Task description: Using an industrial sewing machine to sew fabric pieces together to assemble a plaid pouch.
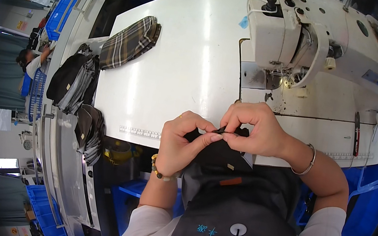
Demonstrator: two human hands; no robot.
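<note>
In front of me, at the near edge of the white sewing table [183, 58], my left hand [183, 139] and my right hand [256, 131] meet fingertip to fingertip. Both are closed in a pinch on the edge of a black cloth piece [215, 156]. The cloth hangs down towards my dark apron [238, 210] and carries a small pale tag. Fingers cover much of the pinched edge. Just beyond my right hand stands a white sewing machine [280, 38], its needle area [286, 79] apart from the cloth.
Folded plaid cloth [131, 42] lies on the table's far left. Stacks of dark and grey cloth pieces [74, 80] sit beyond the left edge. Red-and-black thread snips [356, 133] lie at right. Blue bins [367, 210] stand below; another person [34, 64] is at far left.
</note>
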